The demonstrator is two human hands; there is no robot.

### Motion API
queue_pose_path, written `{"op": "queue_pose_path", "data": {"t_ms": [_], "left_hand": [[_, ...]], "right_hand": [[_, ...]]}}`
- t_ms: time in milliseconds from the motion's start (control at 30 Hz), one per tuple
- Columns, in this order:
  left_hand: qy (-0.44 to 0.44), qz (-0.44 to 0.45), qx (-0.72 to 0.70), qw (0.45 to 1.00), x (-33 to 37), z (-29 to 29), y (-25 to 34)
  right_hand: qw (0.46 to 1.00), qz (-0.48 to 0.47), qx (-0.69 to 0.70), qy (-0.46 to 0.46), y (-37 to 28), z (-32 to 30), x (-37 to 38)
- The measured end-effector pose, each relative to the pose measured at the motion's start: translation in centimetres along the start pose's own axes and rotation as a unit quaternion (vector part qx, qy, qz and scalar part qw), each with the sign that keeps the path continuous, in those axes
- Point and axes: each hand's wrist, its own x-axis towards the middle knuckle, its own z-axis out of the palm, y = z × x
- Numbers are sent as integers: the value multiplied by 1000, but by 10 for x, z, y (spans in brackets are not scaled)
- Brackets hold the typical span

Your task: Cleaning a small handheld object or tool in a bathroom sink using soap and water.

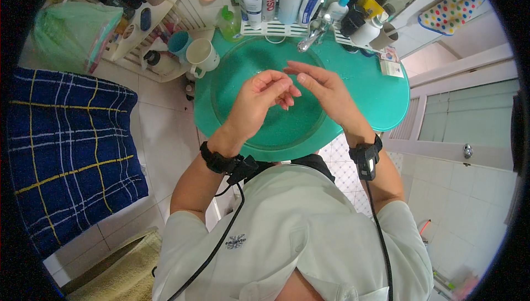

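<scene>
I saw the person's left hand [264, 94], loosely curled, contents unclear, close beside the right hand [327, 92], extended and seemingly empty, above the green washbasin [287, 131]. The far chrome faucet [314, 33] showed no stream. How much remained undone, I couldn't tell.

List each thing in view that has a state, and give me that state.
Left hand: fingers curled, nothing visibly held, over the basin
Right hand: fingers extended, thumb apart, nothing visibly held
Left wrist strap: fastened
Right wrist strap: fastened
Faucet: no stream visible
White mug: upright, uncovered
Checked towel: hanging, spread out
Polka-dot cloth: hanging
</scene>
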Motion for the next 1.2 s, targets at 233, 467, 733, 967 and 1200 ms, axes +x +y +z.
{"op": "queue_pose_path", "data": {"t_ms": [233,467,733,967,1200], "left_hand": [[15,-17,-26,999,0,-1,-4],[25,-10,-16,1000,-1,3,-6],[47,35,62,996,-2,5,-11],[52,69,65,994,1,4,-11],[88,93,192,973,-2,5,-12]], "right_hand": [[995,-12,-36,92,2,8,-6],[996,-38,-9,83,-7,14,-11],[997,-9,62,46,-11,21,-10],[993,-35,72,88,-12,28,-16],[981,-96,-110,125,-8,32,-15]]}}
